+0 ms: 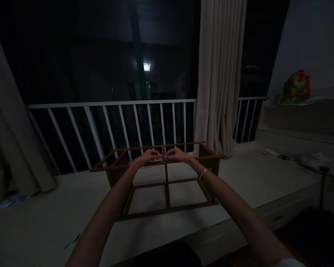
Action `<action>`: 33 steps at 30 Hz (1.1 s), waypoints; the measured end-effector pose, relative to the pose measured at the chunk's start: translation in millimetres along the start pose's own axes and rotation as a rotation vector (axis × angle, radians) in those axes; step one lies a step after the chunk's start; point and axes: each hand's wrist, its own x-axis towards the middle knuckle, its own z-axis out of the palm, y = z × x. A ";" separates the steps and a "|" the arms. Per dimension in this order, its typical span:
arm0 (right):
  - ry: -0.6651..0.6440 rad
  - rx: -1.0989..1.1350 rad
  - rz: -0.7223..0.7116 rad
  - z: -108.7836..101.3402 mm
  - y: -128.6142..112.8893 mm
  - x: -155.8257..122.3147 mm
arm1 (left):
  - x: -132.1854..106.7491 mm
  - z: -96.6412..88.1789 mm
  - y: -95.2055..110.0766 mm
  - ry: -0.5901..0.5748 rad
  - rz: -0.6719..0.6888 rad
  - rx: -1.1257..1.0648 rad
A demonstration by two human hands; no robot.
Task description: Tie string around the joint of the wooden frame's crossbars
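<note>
two hands in view: the left hand [149, 156] and the right hand [178, 154]. how do they sit?

both palms down, arms stretched forward and angled in, so the fingertips nearly meet at the middle of the frame's top rail. a metal bangle [205, 172] circles the right wrist.

is the grip wide or narrow?

narrow, with the hands close together. they're on or just over the rail, but i can't tell whether they're clamping it or only resting there.

and the thing itself?

a brown wooden frame [167, 185] stands on a white built-in bench [44, 222], directly in front of the person. its long rails and cross bars are joined into an open grid, with a dark side board [210, 160] at the right end and another [117, 178] at the left.

how far along is it?

that much stands together as one piece, and the bench shows through its openings. what's left, i can't tell from this view.

what's beyond it?

a white balcony railing [111, 103] runs behind the frame, with a beige curtain [221, 74] hanging at the right. a red and green bag [295, 88] sits up on a ledge, and a lamp [146, 66] glows far off in the dark outside.
</note>
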 end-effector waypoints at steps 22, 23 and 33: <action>0.002 -0.019 -0.021 -1.5 -2.4 -2.3 | -5.0 2.2 12.4 -0.073 -0.005 -0.020; 0.004 -0.023 -0.017 -1.5 -2.5 -2.2 | -5.8 2.4 13.6 -0.086 -0.009 -0.010; -0.005 -0.051 0.026 -1.7 2.0 -0.3 | -7.0 6.1 17.4 -0.105 0.024 0.071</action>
